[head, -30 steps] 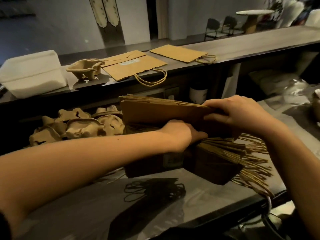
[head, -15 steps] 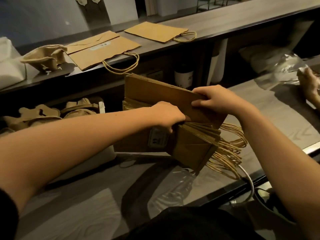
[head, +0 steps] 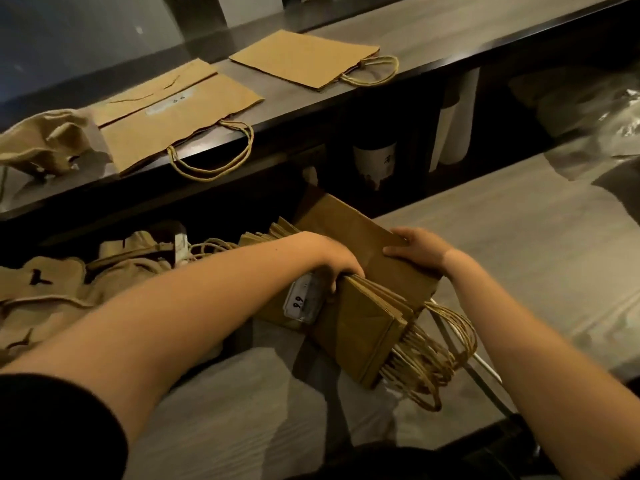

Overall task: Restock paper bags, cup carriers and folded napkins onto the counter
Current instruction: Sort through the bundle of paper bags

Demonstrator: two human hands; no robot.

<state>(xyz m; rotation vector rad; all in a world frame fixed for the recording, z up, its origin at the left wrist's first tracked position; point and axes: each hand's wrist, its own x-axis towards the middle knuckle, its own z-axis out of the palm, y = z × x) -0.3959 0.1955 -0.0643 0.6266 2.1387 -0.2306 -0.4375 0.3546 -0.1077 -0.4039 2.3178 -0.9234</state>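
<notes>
A thick stack of flat brown paper bags [head: 363, 327] with twine handles lies on the lower work surface [head: 519, 237]. My left hand [head: 334, 263] grips the stack's top edge, fingers curled between the bags. My right hand [head: 415, 247] pinches the top bag [head: 349, 223] and lifts it away from the stack. On the upper counter [head: 450, 32] lie two flat paper bags [head: 176, 112] [head: 304, 57] and a pulp cup carrier [head: 41, 140]. More cup carriers [head: 45, 292] are piled at the lower left.
A white wrapped pack [head: 249, 403] sits at the near edge of the lower surface. Crumpled clear plastic [head: 609, 133] lies at the right. White cup sleeves [head: 374, 161] stand on the shelf under the counter. A cable [head: 460, 355] runs off the front edge.
The view has tilted down and moved closer. The stack has dropped lower onto the surface, and my right hand has peeled the top bag further from the rest.
</notes>
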